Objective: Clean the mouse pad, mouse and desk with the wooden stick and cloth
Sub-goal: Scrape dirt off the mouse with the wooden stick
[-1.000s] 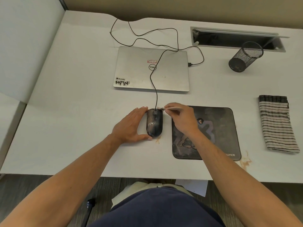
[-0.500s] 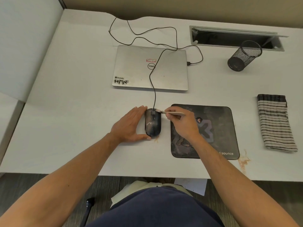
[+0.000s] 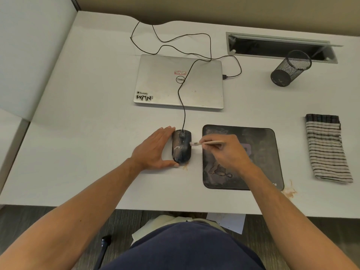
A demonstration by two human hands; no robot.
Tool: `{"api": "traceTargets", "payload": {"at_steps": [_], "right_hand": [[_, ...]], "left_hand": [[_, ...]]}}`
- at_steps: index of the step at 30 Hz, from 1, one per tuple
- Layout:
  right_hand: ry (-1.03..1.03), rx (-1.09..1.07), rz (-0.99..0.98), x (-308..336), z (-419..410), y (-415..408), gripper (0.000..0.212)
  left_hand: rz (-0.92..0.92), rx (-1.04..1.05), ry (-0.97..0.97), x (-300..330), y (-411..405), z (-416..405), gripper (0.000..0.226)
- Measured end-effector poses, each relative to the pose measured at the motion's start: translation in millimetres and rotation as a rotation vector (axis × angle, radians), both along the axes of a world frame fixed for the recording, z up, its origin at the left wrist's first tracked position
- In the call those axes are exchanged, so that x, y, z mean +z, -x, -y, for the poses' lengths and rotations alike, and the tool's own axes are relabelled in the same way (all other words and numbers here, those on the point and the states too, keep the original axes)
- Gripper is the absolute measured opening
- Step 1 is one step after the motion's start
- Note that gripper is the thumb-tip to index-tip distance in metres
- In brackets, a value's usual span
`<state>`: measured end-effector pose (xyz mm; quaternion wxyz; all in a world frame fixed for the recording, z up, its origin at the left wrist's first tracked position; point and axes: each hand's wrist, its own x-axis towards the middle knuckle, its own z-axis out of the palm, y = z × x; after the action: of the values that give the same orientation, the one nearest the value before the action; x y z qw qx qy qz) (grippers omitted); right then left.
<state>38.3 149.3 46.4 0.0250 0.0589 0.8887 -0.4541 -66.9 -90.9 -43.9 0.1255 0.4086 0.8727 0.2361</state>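
1. Pinching the stick [image 3: 213, 142] near its middle, the right hand [image 3: 227, 152] hovers over the pad [image 3: 259, 152], with the stick's smeared tip at the right edge of the mouse [image 3: 181, 147].
2. Steadying that mouse, the left hand [image 3: 153, 151] has straight fingers flat along its left side and the thumb at its near end; this grip presses rather than wraps.
3. Mouse and pad lie side by side on the table [image 3: 87, 133], both streaked with pale grime; brownish stains mark the table by the mouse's near end and the pad's near right corner.
4. Well to the right lies the folded striped cloth [image 3: 327, 149], untouched.
5. Scraping the mouse looks like the step in hand. Next probably comes working the tip along the remaining streaks, with the left hand bracing, before wiping with the cloth.
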Motion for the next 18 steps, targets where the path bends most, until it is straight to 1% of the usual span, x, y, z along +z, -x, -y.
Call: {"api": "traceTargets", "payload": {"at_steps": [3,7,12,15,18], "right_hand": [[-0.07,0.04,-0.076,-3.6,9.2,12.9,0.013],[-0.089,0.108,-0.105,-11.2,18.4,16.2,0.015],[-0.118,0.218,-0.035,-3.9,8.2,14.3,0.012],[-0.124,0.202,-0.025,-0.2,1.8,16.5,0.011],[-0.113,0.119,-0.09,-5.0,8.1,14.7,0.014]], "left_hand": [[-0.004,-0.009,0.006,-1.9,0.6,-0.1,0.117],[0.005,-0.001,0.01,-2.3,0.3,0.0,0.117],[-0.003,-0.004,-0.013,0.7,-0.2,0.3,0.116],[-0.007,-0.007,-0.02,0.9,0.0,0.0,0.116],[0.0,-0.01,-0.01,0.7,-0.2,0.1,0.116]]}}
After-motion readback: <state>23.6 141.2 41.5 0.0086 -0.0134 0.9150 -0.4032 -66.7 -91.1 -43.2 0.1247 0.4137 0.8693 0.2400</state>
